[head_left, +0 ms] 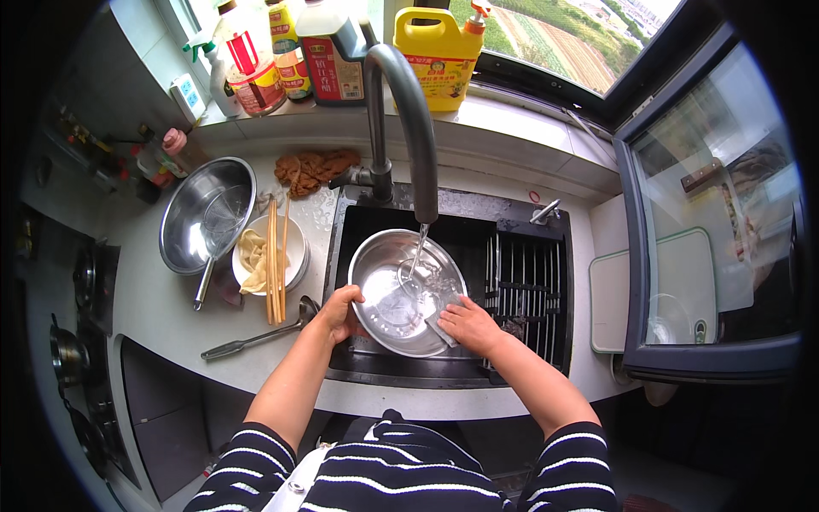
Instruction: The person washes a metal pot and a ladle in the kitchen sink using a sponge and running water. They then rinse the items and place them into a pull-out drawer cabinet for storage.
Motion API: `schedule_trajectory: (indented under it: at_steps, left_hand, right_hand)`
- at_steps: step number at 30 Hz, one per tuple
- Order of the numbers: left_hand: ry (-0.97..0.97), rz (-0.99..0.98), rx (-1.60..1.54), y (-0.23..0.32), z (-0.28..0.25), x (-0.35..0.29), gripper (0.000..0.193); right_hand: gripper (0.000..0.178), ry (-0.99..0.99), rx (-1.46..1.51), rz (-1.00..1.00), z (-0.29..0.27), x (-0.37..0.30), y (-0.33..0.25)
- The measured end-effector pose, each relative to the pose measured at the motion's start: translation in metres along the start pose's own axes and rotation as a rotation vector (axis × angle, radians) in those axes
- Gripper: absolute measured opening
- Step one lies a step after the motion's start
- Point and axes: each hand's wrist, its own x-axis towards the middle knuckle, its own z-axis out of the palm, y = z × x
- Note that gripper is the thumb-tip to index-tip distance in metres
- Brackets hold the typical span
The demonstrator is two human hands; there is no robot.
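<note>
A shiny metal bowl [384,294] is tilted in the black sink [345,363], under the dark curved faucet [414,119]. A thin stream of water [420,243] falls into the bowl. My left hand [339,313] is closed on the bowl's left rim. At the lower right side of the bowl, my right hand [467,326] presses a grey cloth [441,322] against the inner wall, fingers closed over it. The cloth is partly hidden under that hand.
A metal drain rack [529,290] fills the sink's right side. On the left counter are a metal pan [192,224], a white bowl [296,247] with chopsticks [273,264] across it, a ladle [256,340] and a brown rag [316,169]. An open window sash [636,256] juts in at right.
</note>
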Motion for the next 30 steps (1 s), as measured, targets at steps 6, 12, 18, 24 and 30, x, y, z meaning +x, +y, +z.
schedule_trajectory:
  at_steps: [6, 12, 18, 24, 30]
  left_hand:
    - [0.227, 0.339, -0.174, -0.091, 0.016, 0.043, 0.058]
    - [0.226, 0.339, -0.048, -0.048, 0.036, 0.001, 0.074]
    - [0.150, 0.162, 0.197, -0.033, 0.043, -0.031, 0.070]
    - [0.149, 0.135, 0.031, -0.041, 0.039, -0.026, 0.062]
    - [0.138, 0.141, -0.037, -0.056, 0.028, -0.016, 0.061]
  right_hand:
    - [0.021, -0.094, 0.323, 0.238, -0.035, 0.053, -0.065]
    - [0.044, -0.244, 0.435, 0.216, -0.018, 0.026, -0.047]
    - [0.046, -0.303, -0.333, -0.041, -0.014, 0.012, 0.046]
    - [0.042, -0.621, -0.325, 0.057, -0.026, 0.043, 0.008]
    - [0.065, -0.873, 0.793, 0.059, -0.009, 0.050, -0.034]
